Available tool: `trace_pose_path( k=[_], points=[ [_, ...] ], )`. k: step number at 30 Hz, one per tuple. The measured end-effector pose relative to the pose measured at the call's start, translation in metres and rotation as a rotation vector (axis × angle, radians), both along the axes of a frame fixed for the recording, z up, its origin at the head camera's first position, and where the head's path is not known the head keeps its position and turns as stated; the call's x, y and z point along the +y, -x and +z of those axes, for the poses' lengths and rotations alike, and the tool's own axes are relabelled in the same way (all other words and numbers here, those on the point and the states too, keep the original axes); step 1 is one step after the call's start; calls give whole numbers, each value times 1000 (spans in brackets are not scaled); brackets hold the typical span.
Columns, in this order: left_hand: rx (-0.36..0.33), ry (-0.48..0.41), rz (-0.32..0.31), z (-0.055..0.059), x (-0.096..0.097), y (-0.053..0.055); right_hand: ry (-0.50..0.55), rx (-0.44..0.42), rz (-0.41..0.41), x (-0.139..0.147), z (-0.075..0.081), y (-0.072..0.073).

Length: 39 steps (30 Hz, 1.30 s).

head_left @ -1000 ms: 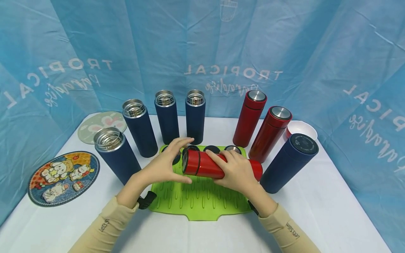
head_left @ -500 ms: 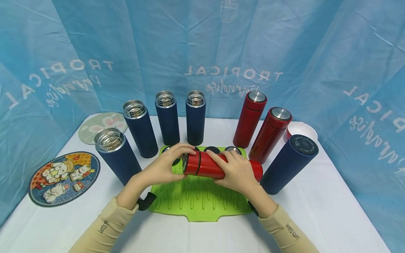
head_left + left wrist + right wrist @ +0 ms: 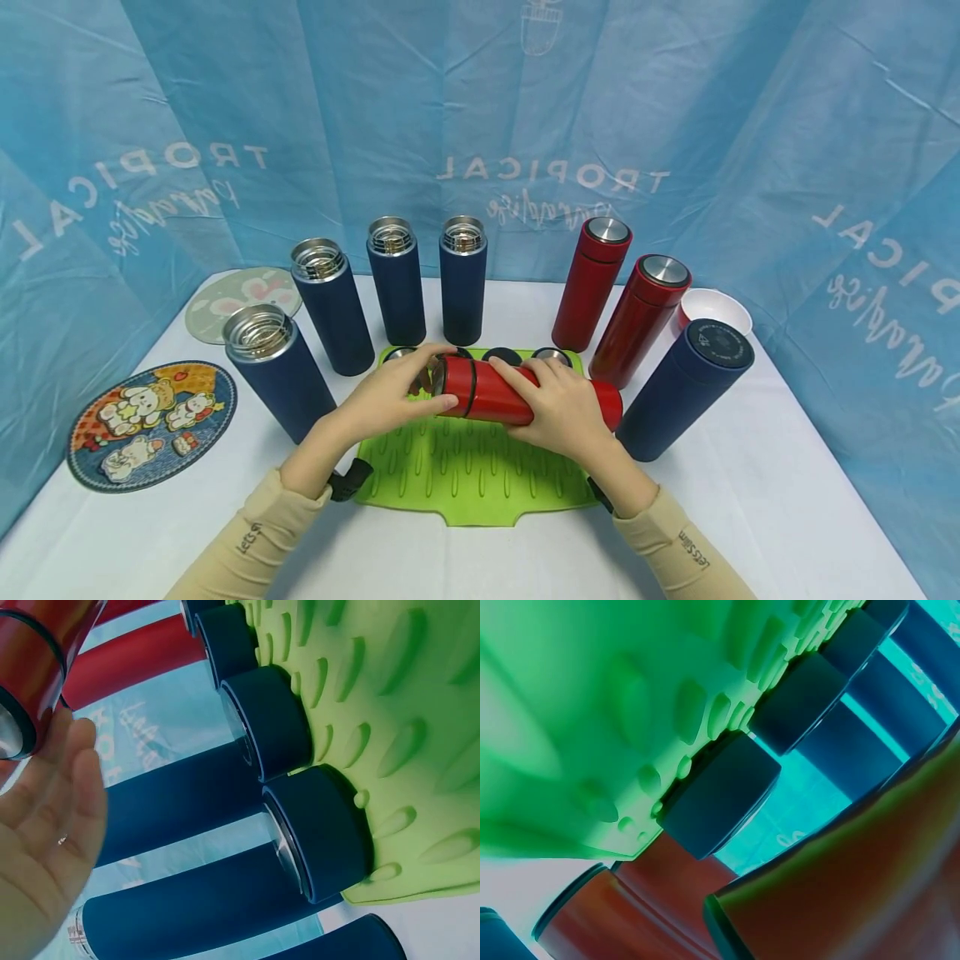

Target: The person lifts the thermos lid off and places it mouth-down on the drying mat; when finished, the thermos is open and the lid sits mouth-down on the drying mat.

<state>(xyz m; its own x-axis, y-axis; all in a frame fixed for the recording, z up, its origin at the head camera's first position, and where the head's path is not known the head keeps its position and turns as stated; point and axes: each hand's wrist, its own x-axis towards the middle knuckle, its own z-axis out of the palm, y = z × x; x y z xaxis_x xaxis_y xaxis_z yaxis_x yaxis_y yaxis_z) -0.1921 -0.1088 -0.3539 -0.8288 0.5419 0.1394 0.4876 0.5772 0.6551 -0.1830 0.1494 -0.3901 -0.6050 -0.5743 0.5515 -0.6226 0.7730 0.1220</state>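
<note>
A red thermos (image 3: pixel 501 396) lies sideways over the green ridged mat (image 3: pixel 480 479), its lid end to the left. My right hand (image 3: pixel 558 412) grips it round the body, fingers across the top. At the other end my left hand (image 3: pixel 386 398) pinches the lid (image 3: pixel 456 385), thumb on the near side and fingertips at the upper edge. The left wrist view has the fingers of this hand (image 3: pixel 56 825) beside the thermos's lid end (image 3: pixel 26 667). In the right wrist view the red body (image 3: pixel 855 892) crosses the lower right corner.
Several lids, one being a navy lid (image 3: pixel 502 356), line the mat's back edge. Uncapped navy flasks (image 3: pixel 463 287) stand behind and left. Capped red thermoses (image 3: pixel 592 287) and a navy one (image 3: pixel 682 392) stand right, near a white bowl (image 3: pixel 716 310). An oval placemat (image 3: pixel 153 425) lies left.
My left hand has come in from the left onto the thermos lid, and its thumb has shifted up across the near side. My right hand and the thermos have barely moved.
</note>
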Motion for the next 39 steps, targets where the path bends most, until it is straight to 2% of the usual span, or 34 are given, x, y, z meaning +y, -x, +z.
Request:
trace_pose_path(
  k=[4, 11, 16, 20, 28, 32, 35, 39],
  points=[
    [-3, -13, -16, -2, -1, -1, 1, 2, 2, 0, -1, 1],
    [118, -87, -152, -8, -4, 0, 6, -8, 3, 0, -2, 0],
    [106, -149, -192, -9, -4, 1, 0, -17, 1, 1, -3, 1],
    [83, -154, -182, -8, -5, 2, 8, -15, 2, 0, -3, 1],
    [35, -17, -16, -2, -3, 0, 23, -1, 12, 1, -1, 0],
    [43, 61, 16, -3, -2, 0, 20, 4, 25, 0, -1, 0],
    [57, 65, 0, -5, -3, -2, 18, 8, 31, 0, -2, 1],
    [106, -27, -109, -7, -3, -2, 16, 15, 27, 0, -3, 1]
  ],
)
